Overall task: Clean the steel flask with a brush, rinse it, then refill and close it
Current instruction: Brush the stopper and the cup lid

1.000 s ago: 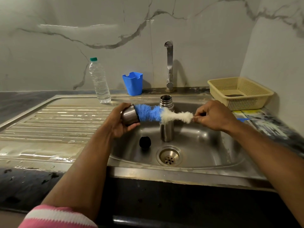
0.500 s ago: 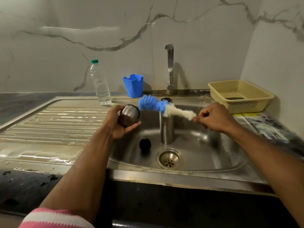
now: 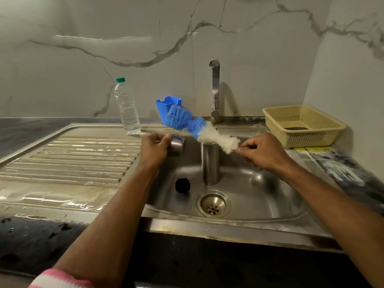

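Flask body (image 3: 210, 163): upright in sink basin (image 3: 259, 194), 12 o'clock of drain (image 3: 213, 205).
Left hand (image 3: 154, 149): grips steel cap (image 3: 176, 145), 9 o'clock of flask.
Right hand (image 3: 262, 151): pinches bottle brush (image 3: 199, 128) handle; bristles raised toward 10 o'clock.
Black stopper (image 3: 182, 185): basin floor, 9 o'clock of drain.

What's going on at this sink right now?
A person is washing the parts of a steel flask. The left hand holds the flask's steel cup over the sink, while the right hand holds a blue and white bottle brush by its handle end, clear of the cup. The open flask body stands upright in the basin, with a black stopper lying beside it near the drain. The tap shows no running water.
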